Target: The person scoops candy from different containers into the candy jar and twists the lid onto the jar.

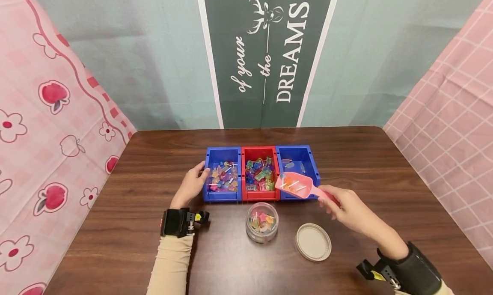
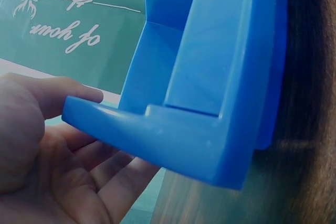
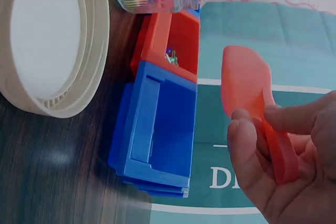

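Scoop, pink and bearing small colourful pieces, is gripped by the right hand above the right blue bin's near end. The left hand holds the left blue bin's left rim. A clear jar stands near the red bin.

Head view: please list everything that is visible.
Red plastic bin: 1, red, centre
Blue plastic bins: 2, blue, row ends
Plastic scoop: 1, pink, near right bin
Round jar: 1, transparent, before red bin
Round lid: 1, cream, right of jar
Small pieces: many, multicoloured, in bins, scoop, jar
Wooden tabletop: 1, brown, underneath
Printed cloth: 1, green, behind
Patterned cloths: 2, pink, sides
Wrist straps: 2, black, wrists
Sleeves: 2, beige, forearms
Left hand: 1, holding left bin
Right hand: 1, holding scoop
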The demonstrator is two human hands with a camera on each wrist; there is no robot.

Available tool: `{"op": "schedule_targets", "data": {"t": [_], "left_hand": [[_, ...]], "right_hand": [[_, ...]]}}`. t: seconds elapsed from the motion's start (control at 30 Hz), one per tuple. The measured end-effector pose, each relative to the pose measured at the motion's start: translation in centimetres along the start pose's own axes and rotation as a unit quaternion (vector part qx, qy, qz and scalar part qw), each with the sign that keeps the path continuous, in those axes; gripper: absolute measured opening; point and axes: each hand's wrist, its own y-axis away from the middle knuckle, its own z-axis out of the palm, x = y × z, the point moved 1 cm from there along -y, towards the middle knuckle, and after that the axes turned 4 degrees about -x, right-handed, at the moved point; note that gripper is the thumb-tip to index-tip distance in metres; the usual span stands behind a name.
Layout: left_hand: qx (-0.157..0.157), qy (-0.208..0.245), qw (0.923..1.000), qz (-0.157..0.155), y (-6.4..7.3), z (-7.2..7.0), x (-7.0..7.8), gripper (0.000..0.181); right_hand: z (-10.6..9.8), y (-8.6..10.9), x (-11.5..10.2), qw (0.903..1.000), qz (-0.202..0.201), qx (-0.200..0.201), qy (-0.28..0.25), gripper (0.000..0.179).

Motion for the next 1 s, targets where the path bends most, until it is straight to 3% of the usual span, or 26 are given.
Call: {"op": "schedule_targets", "data": {"t": [0.3,0.53,0.9,1.0], "left_hand": [[0.002,0.001,1.0000,0.000,-0.1,0.0,-0.1,0.053],[0.005,-0.007,1.0000,0.005,0.0,0.0,-0.2,0.053],[0.005,0.001,1.0000,0.004,-0.1,-0.1,-0.1,0.053],[0.005,-0.002,1.0000,0.005,0.0,-0.1,-0.1,0.053]], "right_hand": [[0.3,-0.2,-0.2,0.9897,-0.067,-0.101,-0.076,0.020],[0.3,0.0,-0.1,0.9785,-0.071,-0.169,-0.095,0.026],[-0.1,-0.6,-0.9,0.9790,-0.136,-0.152,0.012,0.022],[-0.4,-0.8,-1.5,0.9791,-0.128,-0.156,0.030,0.022]]}}
